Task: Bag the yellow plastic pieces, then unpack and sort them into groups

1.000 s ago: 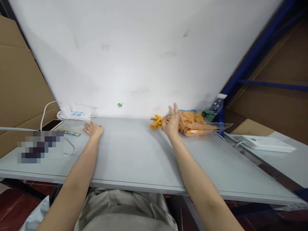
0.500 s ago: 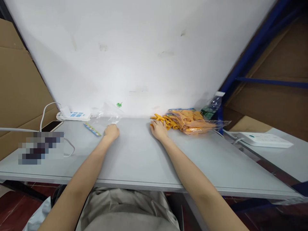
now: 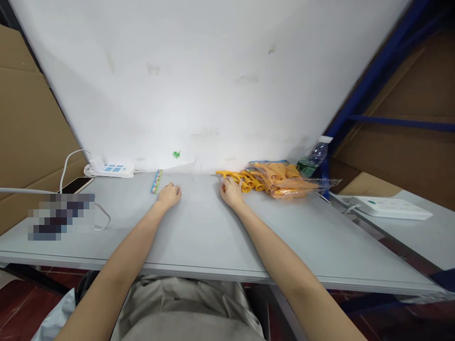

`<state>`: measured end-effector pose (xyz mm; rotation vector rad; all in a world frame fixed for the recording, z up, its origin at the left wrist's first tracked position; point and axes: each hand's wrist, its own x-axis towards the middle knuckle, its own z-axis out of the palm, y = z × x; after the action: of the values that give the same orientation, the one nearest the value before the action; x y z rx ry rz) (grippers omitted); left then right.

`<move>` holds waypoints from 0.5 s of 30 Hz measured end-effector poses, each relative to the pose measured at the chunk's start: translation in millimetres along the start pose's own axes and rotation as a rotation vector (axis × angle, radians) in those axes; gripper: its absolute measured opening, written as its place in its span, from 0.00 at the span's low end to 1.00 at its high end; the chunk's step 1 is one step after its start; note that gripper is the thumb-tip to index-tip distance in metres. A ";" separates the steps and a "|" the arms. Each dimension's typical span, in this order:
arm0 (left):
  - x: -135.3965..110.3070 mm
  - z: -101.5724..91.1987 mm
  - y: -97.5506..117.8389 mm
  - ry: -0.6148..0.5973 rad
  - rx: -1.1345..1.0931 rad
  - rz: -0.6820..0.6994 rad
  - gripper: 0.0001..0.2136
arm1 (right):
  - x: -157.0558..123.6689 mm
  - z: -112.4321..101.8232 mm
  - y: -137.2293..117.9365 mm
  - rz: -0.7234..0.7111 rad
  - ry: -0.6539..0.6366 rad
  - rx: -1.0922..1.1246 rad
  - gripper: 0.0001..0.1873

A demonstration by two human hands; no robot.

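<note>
Bag of clear thin plastic (image 3: 185, 177), raised earlier, now lies flat under my curled left hand (image 3: 169, 194); right hand (image 3: 231, 192) touches loose orange plastic tubes (image 3: 237, 177); I cannot tell either grip. Grey tabletop (image 3: 213, 237), white wall (image 3: 213, 71).

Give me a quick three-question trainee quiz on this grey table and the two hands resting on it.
1. True or false: the right hand holds the water bottle.
2. What lies just left of the left hand? A) a colourful strip B) scissors C) a cup
3. Fill in: the pile of orange plastic pieces lies to the ____ of the right hand.
Key: 1 false; 2 A; 3 right.
</note>
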<state>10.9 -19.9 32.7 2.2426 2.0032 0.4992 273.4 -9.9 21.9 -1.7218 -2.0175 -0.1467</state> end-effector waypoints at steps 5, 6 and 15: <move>-0.4 -0.8 -1.0 0.005 0.006 -0.093 0.15 | 2.7 12.1 8.1 0.059 0.048 0.136 0.16; -0.8 -1.4 -0.7 0.006 0.015 -0.103 0.15 | 3.5 15.3 10.8 0.055 0.056 0.162 0.17; 9.8 -39.0 -27.3 -0.048 0.046 -0.286 0.18 | 9.8 38.6 28.7 -0.014 0.109 0.269 0.17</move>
<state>-25.9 -12.3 63.5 1.9223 2.2791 0.3693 288.9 19.4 -14.3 -1.4997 -1.8757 0.0253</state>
